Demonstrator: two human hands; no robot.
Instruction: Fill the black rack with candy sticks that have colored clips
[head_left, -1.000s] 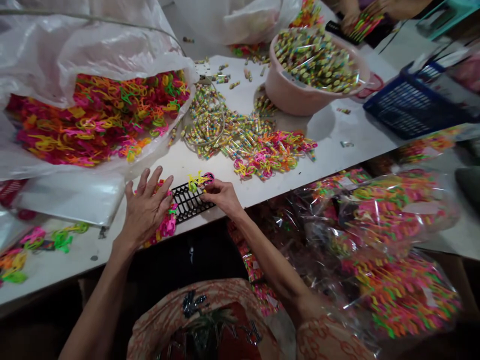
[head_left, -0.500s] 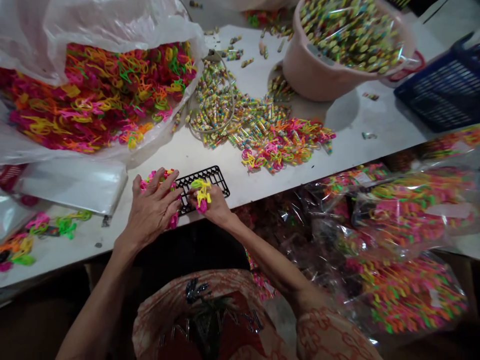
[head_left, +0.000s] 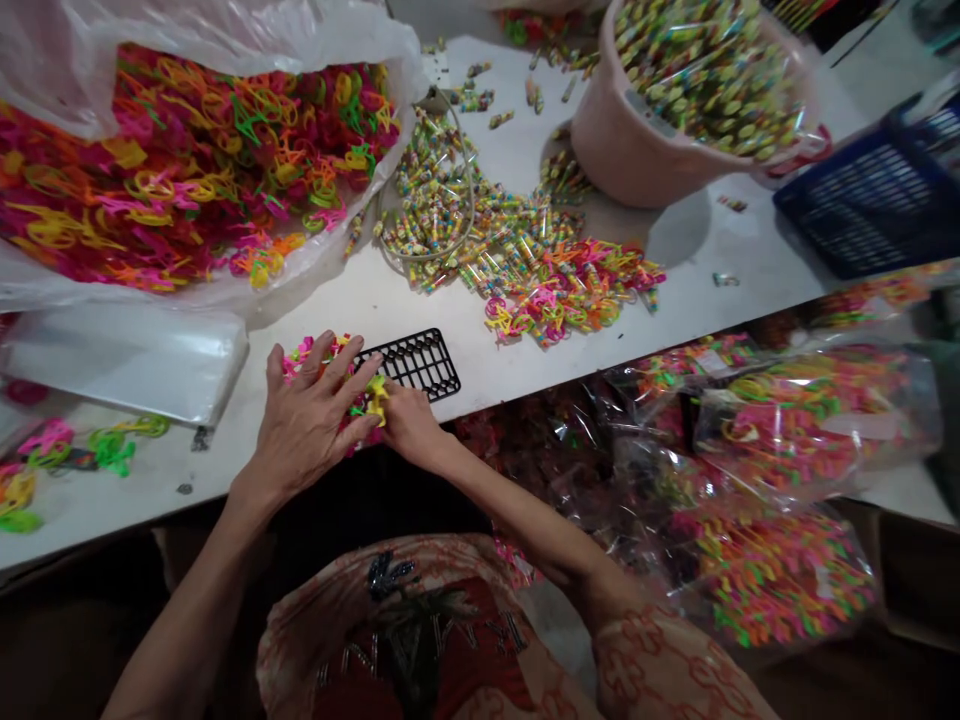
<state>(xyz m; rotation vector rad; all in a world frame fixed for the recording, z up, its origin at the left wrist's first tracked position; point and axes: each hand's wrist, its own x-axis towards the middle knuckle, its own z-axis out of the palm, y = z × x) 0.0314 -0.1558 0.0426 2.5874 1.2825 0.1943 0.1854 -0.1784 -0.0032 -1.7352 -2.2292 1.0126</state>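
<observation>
Glittery lettering (head_left: 491, 635) on patterned shirt (head_left: 360, 590), too unclear to read

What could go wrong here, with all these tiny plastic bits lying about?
The left hand is spread over colourful pieces; a few might slip out between its fingers. The black rack lies close to the front edge of the table, so a knock could tip it off. The pink basin is full of wrapped pieces, and some might spill if bumped.
</observation>
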